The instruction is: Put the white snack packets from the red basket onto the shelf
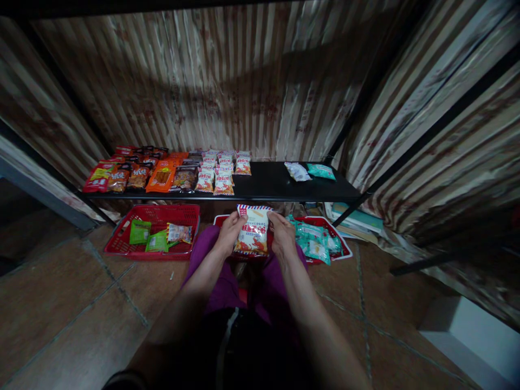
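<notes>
Both hands hold one white snack packet (253, 230) with red print and a striped border, upright in front of me. My left hand (229, 232) grips its left edge and my right hand (281, 234) grips its right edge. The packet hangs just below the front edge of a low black shelf (280, 184). On that shelf lie rows of matching white packets (219, 170), and orange and red packets (138, 173) fill its left part. A clear packet (298, 171) and a teal packet (320, 171) lie at its right. My knees in purple trousers are under my hands.
A red basket (122, 244) on the tiled floor at the left holds green packets and one pale packet. A second red basket (339, 241) behind my right hand holds teal packets. Books (359, 219) lie stacked under the shelf's right end. Striped curtains hang behind and at the right.
</notes>
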### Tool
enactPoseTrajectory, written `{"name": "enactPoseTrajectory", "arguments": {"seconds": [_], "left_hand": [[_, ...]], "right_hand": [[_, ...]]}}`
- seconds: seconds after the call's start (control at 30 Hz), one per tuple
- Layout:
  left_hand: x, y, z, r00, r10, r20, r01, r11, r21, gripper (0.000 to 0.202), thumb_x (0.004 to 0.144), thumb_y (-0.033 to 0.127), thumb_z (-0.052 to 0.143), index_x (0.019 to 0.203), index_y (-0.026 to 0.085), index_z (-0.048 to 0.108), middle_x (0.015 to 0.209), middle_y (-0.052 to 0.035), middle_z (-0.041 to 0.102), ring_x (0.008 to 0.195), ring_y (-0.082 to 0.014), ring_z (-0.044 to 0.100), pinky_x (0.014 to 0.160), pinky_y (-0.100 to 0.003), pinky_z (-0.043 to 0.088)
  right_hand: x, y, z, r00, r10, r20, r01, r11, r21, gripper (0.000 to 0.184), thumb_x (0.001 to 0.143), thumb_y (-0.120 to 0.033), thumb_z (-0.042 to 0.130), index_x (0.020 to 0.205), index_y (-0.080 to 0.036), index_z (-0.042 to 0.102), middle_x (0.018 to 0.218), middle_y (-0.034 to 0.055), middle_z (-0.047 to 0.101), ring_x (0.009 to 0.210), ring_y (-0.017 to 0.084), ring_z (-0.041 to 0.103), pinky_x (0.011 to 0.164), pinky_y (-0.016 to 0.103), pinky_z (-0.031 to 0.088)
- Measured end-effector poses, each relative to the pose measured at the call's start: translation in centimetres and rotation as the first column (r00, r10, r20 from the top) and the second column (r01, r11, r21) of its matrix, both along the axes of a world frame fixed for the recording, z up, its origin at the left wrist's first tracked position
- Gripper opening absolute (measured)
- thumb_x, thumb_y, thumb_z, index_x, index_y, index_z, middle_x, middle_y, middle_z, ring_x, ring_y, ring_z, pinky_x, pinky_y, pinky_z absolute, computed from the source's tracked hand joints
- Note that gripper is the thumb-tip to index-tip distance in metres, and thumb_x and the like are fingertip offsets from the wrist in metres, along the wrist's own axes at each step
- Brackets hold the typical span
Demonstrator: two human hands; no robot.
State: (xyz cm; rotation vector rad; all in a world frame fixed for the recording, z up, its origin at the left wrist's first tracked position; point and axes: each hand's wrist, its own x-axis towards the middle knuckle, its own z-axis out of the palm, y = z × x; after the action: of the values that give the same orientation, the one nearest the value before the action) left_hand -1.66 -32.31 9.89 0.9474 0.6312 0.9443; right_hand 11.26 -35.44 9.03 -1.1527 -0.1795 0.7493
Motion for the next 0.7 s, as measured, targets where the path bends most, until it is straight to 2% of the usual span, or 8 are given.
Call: {"name": "enactPoseTrajectory", "arguments": {"seconds": [0.17,0.37,0.7], "left_hand": [[0.0,-0.4,-1.3,0.996,-0.084,-0.032,0.083,0.996,-0.027,0.052,0.061,0.041,0.078,0.103,0.015,0.061,0.097,-0.0091,0.07,0.085,-0.0228,0.066,0.077,-0.034,0.05],[0.0,-0.6,-3.0,0.988,-0.114,-0.105,0.109,0.993,-0.047,0.056,0.054,0.032,0.084,0.102,0.015,0.061,0.097,-0.0082,0.071,0.085,-0.0215,0.066,0.083,-0.036,0.05],[-0.3,-0.6,-3.6,0.981,-0.153,-0.12,0.146,0.987,-0.064,0.05,0.053,0.033,0.084,0.094,0.015,0.062,0.091,-0.0067,0.071,0.079,-0.0193,0.066,0.079,-0.034,0.049]], "right_hand": [[0.5,0.4,-0.4,0.998,-0.034,-0.049,0.034,0.999,0.012,0.022,0.05,-0.023,0.078,0.069,-0.017,0.068,0.055,-0.0038,0.067,0.047,0.011,0.06,0.047,0.021,0.049],[0.9,0.9,-0.9,0.998,-0.057,-0.022,0.057,0.998,0.005,0.019,0.052,-0.021,0.077,0.068,-0.016,0.067,0.054,-0.0036,0.067,0.046,0.011,0.058,0.044,0.02,0.048],[1.4,1.0,-1.4,1.0,-0.002,-0.008,0.002,1.0,-0.029,0.018,0.052,-0.022,0.076,0.067,-0.017,0.067,0.055,-0.003,0.067,0.049,0.012,0.06,0.046,0.021,0.049]]}}
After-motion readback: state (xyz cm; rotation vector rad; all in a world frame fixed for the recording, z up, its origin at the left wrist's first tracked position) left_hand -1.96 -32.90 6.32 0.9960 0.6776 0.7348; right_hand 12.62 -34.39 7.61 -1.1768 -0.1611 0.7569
